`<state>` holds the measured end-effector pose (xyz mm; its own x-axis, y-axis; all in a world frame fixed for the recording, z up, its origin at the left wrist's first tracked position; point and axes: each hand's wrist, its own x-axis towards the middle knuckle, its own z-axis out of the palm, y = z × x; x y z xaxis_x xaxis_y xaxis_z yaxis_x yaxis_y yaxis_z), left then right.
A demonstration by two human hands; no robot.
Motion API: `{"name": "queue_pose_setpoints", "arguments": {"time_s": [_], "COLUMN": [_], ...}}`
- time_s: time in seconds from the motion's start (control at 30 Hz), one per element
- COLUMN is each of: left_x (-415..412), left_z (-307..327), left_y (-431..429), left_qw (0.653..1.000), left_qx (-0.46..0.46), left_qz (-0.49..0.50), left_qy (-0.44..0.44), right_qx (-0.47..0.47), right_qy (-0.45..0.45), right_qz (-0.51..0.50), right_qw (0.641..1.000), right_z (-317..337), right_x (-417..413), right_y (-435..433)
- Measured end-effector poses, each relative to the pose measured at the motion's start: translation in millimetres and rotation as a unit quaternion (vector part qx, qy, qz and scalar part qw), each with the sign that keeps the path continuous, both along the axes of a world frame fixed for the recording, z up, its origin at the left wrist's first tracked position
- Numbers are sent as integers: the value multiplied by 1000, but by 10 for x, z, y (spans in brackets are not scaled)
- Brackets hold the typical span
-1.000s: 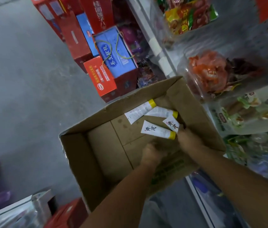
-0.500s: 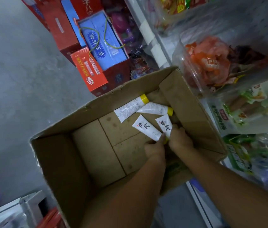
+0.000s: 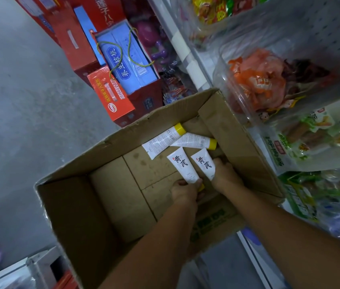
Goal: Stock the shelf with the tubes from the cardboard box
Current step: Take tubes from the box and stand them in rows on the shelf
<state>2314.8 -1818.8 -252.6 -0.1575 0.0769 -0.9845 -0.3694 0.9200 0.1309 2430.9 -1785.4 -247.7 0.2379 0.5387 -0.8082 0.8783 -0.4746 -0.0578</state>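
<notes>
head view: inside the cardboard box (image 3: pixel 77 205), the left hand (image 3: pixel 182 189) grips one tube (image 3: pixel 182 165) and the right hand (image 3: pixel 224 174) a second tube (image 3: pixel 203 163), both pointing away. two loose tubes (image 3: pixel 163 141) lie crosswise just beyond, nearer the right hand.

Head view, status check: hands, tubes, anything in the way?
Left hand grips left front tube; right hand grips right front tube. Both low inside cardboard box. Two back tubes lie loose by far wall. Nothing covering them.
</notes>
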Motion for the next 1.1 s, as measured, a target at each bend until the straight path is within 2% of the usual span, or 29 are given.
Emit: {"name": "queue_pose_setpoints", "arguments": {"time_s": [0.3,0.53,0.8,0.97,1.1], "left_x": [-314,-738,-1073,-1209,-1315], "left_z": [51,333,1181,1881,2511], "left_y": [-56,-98,30,150,317], "left_qw": [994,981,955,920,888], "left_qx": [31,136,235,323,385], "left_qz": [-106,-134,-178,-209,-230], "left_qy": [22,43,29,75,102], "right_qx": [45,73,127,183,245], "right_qy": [35,131,229,269,325], "right_qz": [-41,-122,-167,-165,-164], "right_qw": [998,981,951,931,899], "right_z": [24,288,1255,2007,2676], "right_x": [1,-59,-177,-224,-325], "right_y": [2,-19,64,177,279]}}
